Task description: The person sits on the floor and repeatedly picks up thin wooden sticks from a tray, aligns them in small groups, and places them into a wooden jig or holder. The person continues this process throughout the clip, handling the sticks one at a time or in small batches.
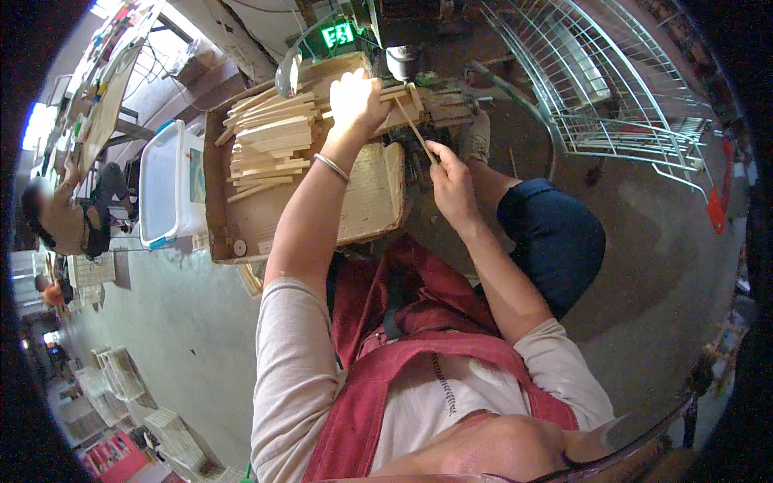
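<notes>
My left hand (354,98) reaches forward under a bright lamp and rests on a pile of thin wooden slats (270,137) stacked on a wooden work board (241,217). Whether it grips a slat I cannot tell. My right hand (449,175) is closed around a single thin wooden stick (417,133) that slants up and left toward a small machine (403,60) at the back of the bench. A silver bangle sits on my left wrist. I wear a red apron over a light long-sleeved shirt.
A white and blue plastic bin (165,185) stands left of the board. A white wire rack (596,72) fills the upper right. Another person (60,213) sits at the far left. Woven baskets (121,374) lie on the grey floor at lower left.
</notes>
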Available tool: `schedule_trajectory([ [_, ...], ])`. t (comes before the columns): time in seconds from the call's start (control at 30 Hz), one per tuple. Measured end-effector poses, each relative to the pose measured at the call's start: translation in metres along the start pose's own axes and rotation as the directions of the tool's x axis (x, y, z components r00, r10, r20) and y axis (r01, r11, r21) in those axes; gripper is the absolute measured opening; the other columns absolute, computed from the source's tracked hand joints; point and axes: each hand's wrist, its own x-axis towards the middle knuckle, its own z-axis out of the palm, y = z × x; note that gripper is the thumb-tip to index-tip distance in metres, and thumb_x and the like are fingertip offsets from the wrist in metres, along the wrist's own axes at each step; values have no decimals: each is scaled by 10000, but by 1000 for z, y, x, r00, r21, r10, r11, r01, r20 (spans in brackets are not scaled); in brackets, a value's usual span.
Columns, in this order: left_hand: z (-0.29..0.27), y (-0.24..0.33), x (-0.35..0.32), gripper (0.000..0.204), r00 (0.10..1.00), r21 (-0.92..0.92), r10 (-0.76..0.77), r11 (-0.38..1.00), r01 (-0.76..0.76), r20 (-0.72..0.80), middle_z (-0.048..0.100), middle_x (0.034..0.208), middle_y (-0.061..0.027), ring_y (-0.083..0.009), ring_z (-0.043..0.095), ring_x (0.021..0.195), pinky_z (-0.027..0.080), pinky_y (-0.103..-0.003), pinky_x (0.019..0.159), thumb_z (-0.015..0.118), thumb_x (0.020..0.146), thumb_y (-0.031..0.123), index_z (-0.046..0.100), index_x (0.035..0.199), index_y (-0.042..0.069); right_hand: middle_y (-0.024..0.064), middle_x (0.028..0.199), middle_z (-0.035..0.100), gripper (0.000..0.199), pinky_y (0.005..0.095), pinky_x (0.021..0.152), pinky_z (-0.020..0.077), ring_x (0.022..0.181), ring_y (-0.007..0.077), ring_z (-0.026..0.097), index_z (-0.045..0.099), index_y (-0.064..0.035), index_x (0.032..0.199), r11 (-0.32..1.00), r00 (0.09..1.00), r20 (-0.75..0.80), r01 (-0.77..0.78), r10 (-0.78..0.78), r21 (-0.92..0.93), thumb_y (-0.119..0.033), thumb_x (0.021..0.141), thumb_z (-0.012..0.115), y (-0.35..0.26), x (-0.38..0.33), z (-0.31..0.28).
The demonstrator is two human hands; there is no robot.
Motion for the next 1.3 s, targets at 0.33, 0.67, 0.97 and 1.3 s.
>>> schedule_trajectory([
  [0.33,-14,14,-36,435,920,-213,-47,976,-41,-389,602,1049,-138,-322,576,1010,458,-436,828,825,751,306,668,1088,78,161,950,698,353,347,695,511,756,214,648,584,17,1298,1000,1000,-21,-4,4,24,8,958,488,8,7,2],
  [0.67,8,-11,-94,689,735,-799,-626,288,528,260,655,860,-115,-223,637,827,522,-360,796,673,856,95,352,1427,-123,52,769,608,348,303,544,439,595,111,518,618,-23,1265,995,999,-10,-41,42,90,12,941,498,6,5,6],
  [0.97,10,-12,-88,656,785,-660,-574,499,561,233,629,794,-92,-197,597,681,517,-334,662,643,818,49,337,1392,-40,50,766,605,336,301,541,428,601,108,504,614,-18,1263,994,998,-26,-56,58,97,4,946,506,3,5,-1],
  [1.3,-15,-19,-98,577,771,-807,-324,-447,386,548,580,850,-66,-103,477,613,363,-246,499,618,949,63,316,1440,54,-85,693,430,389,217,516,321,601,16,380,580,-34,1352,990,999,-20,-46,49,132,-14,973,494,5,5,2],
])
